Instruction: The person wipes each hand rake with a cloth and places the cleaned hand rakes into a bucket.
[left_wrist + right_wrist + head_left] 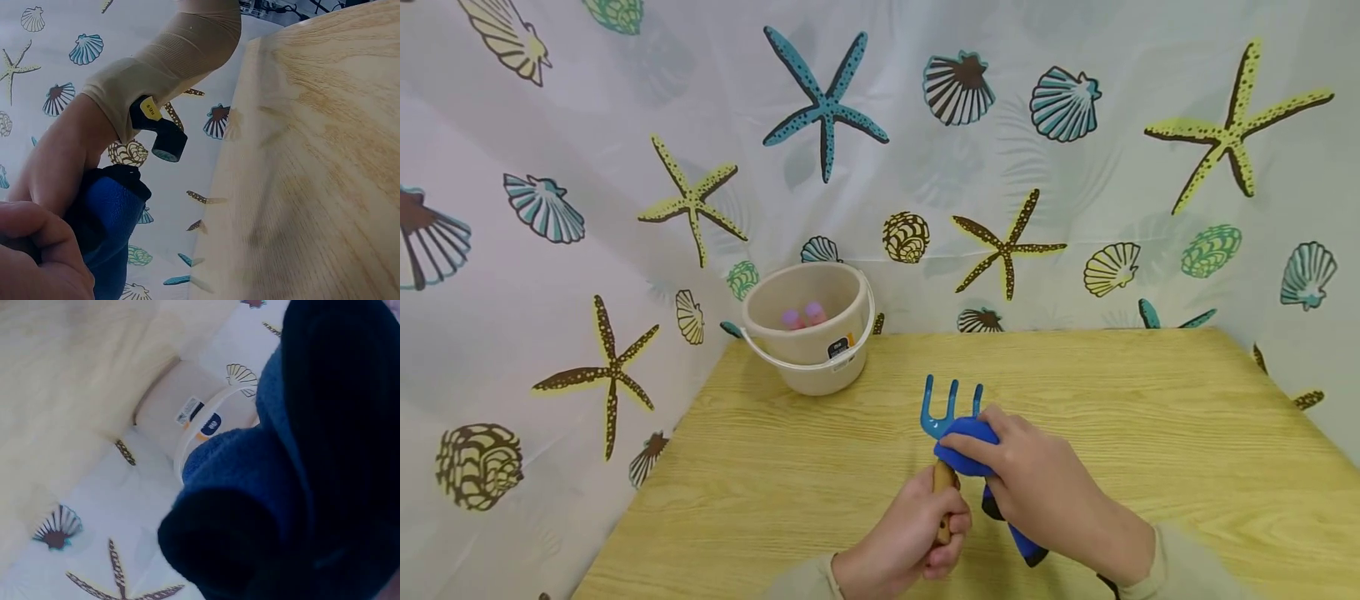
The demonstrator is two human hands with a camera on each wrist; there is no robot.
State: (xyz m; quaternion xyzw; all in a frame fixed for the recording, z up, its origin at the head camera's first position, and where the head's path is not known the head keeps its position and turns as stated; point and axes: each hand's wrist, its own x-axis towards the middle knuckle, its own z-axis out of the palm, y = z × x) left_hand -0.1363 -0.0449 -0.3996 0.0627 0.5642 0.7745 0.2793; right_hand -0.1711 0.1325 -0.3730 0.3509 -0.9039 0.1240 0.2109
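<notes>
My left hand (910, 525) grips the wooden handle (944, 477) of a small garden fork. Its blue three-pronged head (936, 425) points away from me, above the table. My right hand (1052, 492) pinches a blue cloth with black edges (973, 431) against the base of the prongs, and the cloth's loose ends hang below the palm. In the left wrist view, the left hand's curled fingers (47, 256) show beside the cloth (115, 206); the fork is out of sight there. Dark folds of cloth (250, 469) fill much of the right wrist view.
A cream bucket (816, 379) with a white carrying handle stands at the table's back left. Inside are two pink things with purple tops (815, 313). The wood-grain table (1120, 400) meets a curtain printed with shells and starfish (910, 183) at its back and sides.
</notes>
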